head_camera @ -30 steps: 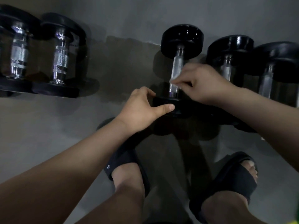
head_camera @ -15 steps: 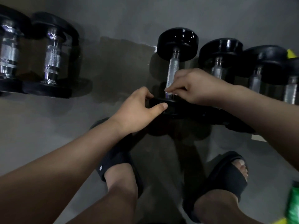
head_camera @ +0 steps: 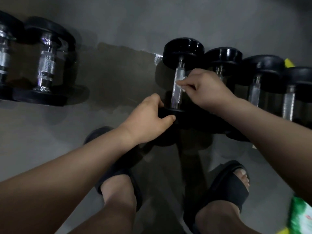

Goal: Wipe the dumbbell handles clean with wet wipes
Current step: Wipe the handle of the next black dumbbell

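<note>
One dumbbell (head_camera: 183, 51) lies on the grey floor (head_camera: 118, 27), leftmost in the row of four on the right. It has glossy black round heads and a knurled silver handle (head_camera: 175, 97). Its long axis runs away from the person, with the far head leaning slightly right. The left hand (head_camera: 148, 120) grips the near head, fingers curled over its rim. The right hand (head_camera: 207, 88) pinches a white wet wipe (head_camera: 181, 80) (mostly hidden) against the handle's middle.
</note>
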Tool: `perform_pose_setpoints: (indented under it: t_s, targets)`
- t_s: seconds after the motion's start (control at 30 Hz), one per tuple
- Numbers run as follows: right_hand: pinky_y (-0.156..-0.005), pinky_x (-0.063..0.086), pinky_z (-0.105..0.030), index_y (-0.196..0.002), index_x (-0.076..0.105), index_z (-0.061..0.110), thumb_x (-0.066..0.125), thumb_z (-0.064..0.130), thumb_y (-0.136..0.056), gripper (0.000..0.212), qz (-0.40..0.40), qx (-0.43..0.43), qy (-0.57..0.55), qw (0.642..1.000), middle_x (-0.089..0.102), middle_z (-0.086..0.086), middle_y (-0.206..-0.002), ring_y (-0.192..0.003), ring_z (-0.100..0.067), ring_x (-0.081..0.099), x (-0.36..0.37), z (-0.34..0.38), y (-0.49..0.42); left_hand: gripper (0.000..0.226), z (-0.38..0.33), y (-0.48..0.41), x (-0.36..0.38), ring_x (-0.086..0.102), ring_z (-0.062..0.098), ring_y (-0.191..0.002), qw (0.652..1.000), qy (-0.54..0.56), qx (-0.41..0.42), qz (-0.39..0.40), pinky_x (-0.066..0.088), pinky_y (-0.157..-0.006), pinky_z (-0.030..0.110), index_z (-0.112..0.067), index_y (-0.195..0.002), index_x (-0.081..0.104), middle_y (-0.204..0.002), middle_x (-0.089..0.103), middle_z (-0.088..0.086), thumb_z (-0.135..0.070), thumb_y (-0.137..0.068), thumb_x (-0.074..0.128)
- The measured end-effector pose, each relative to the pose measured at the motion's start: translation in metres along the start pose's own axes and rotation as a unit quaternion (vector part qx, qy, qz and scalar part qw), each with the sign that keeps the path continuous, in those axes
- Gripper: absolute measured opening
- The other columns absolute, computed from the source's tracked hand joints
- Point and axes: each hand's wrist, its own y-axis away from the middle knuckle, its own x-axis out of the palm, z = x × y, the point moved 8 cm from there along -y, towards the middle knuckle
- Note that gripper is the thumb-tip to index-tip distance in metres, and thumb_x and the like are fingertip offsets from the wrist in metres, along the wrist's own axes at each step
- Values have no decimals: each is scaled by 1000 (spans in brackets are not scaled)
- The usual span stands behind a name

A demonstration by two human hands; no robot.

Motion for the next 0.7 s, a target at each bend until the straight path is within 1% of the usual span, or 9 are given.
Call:
perform_pose_setpoints:
  t_s: [0.07,0.13,0.23,0.37,0.43,0.47,0.53,0.6,0.7]
  targets:
    - [-86,54,-36,-114,77,15,63,25,-99,23,2,-2,2,1000,66,-6,-98,-91,-24,66,0,-1,1,34,2,0,-1,60,11,-84,1000,12,-4,7,51,-79,30,-20,-105,56,-104,61,-5,-40,-84,74]
    - [-88,53,-38,-113,77,15,63,20,-97,22,20,-35,5,999,67,-6,-101,-96,-25,66,6,6,2,34,4,1,-1,62,12,-86,999,30,-8,9,53,-81,32,-21,-106,57,-103,64,-5,-40,-84,75]
    - [-83,55,-40,-112,77,16,61,16,-96,23,49,-83,16,995,65,-6,-100,-93,-25,65,9,15,2,36,6,0,-2,64,13,-91,999,29,-18,6,54,-86,34,-21,-108,59,-104,65,-6,-41,-83,76]
    - [-71,52,-39,-103,75,5,55,10,-97,22,-37,-6,71,997,58,-19,-94,-80,-37,61,-3,-6,-21,38,9,1,-3,65,11,-92,999,38,-30,1,55,-88,34,-23,-108,61,-107,64,-8,-44,-81,78]
    - [-71,45,-32,-107,73,4,51,10,-97,25,-43,9,91,995,56,-19,-98,-85,-37,58,4,-4,-20,39,11,2,-2,66,10,-92,998,53,-35,1,55,-89,34,-24,-109,61,-107,65,-9,-44,-81,78]
    - [-73,44,-31,-109,72,4,50,10,-96,26,-34,-10,95,995,55,-18,-100,-89,-36,57,10,2,-16,38,12,2,-2,66,10,-92,998,59,-37,1,56,-89,34,-24,-110,61,-106,66,-9,-43,-81,79]
    - [-75,47,-36,-109,70,2,48,9,-94,28,0,-57,100,993,54,-16,-100,-93,-34,52,20,12,-8,38,14,1,-1,66,9,-94,997,65,-42,0,56,-90,34,-24,-110,61,-107,67,-9,-42,-81,79]
    - [-74,50,-41,-109,67,1,52,4,-92,24,21,-64,140,988,53,-15,-103,-97,-34,49,22,14,-12,38,16,1,0,65,8,-97,997,67,-43,-3,55,-91,34,-24,-109,61,-109,66,-10,-43,-81,79]
    - [-75,51,-47,-112,61,2,53,-5,-85,30,-19,-20,151,988,54,-19,-107,-98,-39,51,15,9,-30,40,15,1,0,63,7,-101,997,66,-42,-4,53,-92,30,-23,-111,62,-113,65,-10,-43,-81,79]
